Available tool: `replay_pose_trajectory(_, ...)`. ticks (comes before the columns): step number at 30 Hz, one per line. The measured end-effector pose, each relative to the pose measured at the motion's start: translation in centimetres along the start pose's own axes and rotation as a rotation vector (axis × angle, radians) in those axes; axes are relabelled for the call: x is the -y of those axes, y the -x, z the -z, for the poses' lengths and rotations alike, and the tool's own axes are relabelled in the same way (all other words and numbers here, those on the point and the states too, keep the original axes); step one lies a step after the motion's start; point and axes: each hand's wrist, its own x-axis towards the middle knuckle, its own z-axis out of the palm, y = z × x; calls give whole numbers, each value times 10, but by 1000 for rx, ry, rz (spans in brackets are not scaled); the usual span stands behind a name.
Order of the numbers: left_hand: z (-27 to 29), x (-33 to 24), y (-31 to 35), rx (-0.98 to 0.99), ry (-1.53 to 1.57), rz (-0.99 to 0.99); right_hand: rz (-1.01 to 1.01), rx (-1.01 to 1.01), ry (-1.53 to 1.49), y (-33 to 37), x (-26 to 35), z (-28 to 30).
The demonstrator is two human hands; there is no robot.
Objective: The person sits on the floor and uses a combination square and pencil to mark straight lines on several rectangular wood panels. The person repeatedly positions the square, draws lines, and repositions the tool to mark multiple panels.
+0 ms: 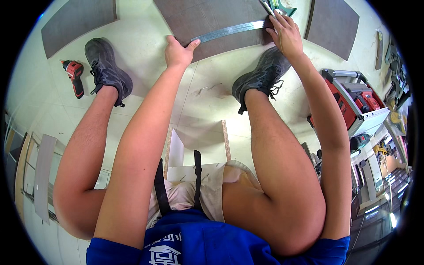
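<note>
A dark grey-brown board (207, 17) lies on the floor in front of my feet. Across it, close to the near edge, rests a steel ruler (234, 30). My left hand (178, 52) is closed at the ruler's left end, thumb on the metal and fingers by the board's edge. At the other end, my right hand (287, 36) has its thumb beside the ruler, and a slim white pen-like marker (267, 8) sticks out from its fingers. Just beyond those fingers is a green square-like tool (286, 9), partly hidden.
Two more dark boards (81, 22) (332, 26) flank the middle one. A red-black cordless driver (74, 77) lies left of my left shoe (106, 64). Right of my right shoe (260, 75) stands a red toolbox (349, 99). Behind my feet is an open white box frame (226, 139).
</note>
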Motion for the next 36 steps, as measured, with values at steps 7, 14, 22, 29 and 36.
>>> replay_pose_trajectory(7, 1, 4, -3, 30, 18, 13, 38, -30, -32, -3, 2, 5)
replay_pose_trajectory(14, 6, -3, 1, 37, 5, 39, -78, -105, -265, -24, -3, 29)
replay_pose_trajectory(22, 4, -6, 3, 10, 27, 20, 103, 266, -894, -71, 90, 62)
replay_pose_trajectory(29, 2, -5, 5, -9, 42, 6, -76, 415, -1145, -74, 135, 41)
replay_pose_trajectory(36, 6, -10, 5, -3, 5, 60, -90, 414, -1124, -71, 142, 19)
